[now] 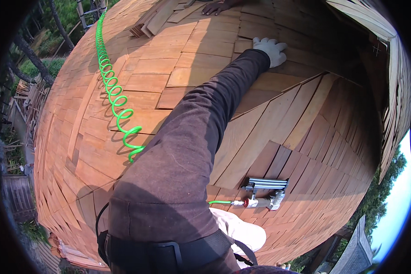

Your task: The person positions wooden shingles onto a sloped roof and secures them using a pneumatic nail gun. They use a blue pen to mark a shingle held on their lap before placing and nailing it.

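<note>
**Gloved hand flat on a shingled roof**

Head view: the person leans over a roof [178, 59] covered in reddish wooden shingles, curved by the lens. One arm in a dark brown sleeve [192, 137] stretches up across the picture. At its end a hand in a white glove [270, 49] lies palm down on the shingles, fingers spread wide, its grip open and holding nothing. Which of the person's arms this is cannot be told for sure; from the shoulder's place it looks like the left. The other hand is not in sight.

Low in the picture a metal nail gun [266, 192] lies on its side on the shingles, well apart from the gloved hand and just beside the person's pale trouser leg [239, 228]. A bright green coiled hose [112, 86] joins its rear end, passes behind the body and runs up the roof toward the top left.

At the top edge another person's bare hand [214, 7] rests on the shingles, next to a small stack of loose shingles [153, 23]. A dark belt [164, 253] crosses the person's waist.
</note>
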### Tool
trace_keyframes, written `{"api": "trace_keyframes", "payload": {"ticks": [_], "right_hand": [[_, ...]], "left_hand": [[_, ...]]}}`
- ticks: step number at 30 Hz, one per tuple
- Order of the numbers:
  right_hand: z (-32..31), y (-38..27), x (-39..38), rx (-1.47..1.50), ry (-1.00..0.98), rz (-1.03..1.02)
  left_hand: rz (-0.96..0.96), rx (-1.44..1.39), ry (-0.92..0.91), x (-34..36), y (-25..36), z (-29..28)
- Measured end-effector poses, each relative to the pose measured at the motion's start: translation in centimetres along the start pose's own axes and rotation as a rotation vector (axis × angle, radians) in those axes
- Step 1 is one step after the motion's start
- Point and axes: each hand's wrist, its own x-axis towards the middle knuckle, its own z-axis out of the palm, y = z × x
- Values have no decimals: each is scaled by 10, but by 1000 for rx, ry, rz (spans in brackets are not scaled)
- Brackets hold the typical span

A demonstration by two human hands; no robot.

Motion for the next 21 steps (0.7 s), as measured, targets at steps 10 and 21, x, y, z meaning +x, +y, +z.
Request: {"api": "trace_keyframes", "payload": {"ticks": [10,21], "right_hand": [[6,87,36,36,-117,-38],[35,168,82,467,0,232]], "left_hand": [[38,-99,62,10,-8,-2],[125,-109,38,9,-10,-3]]}}
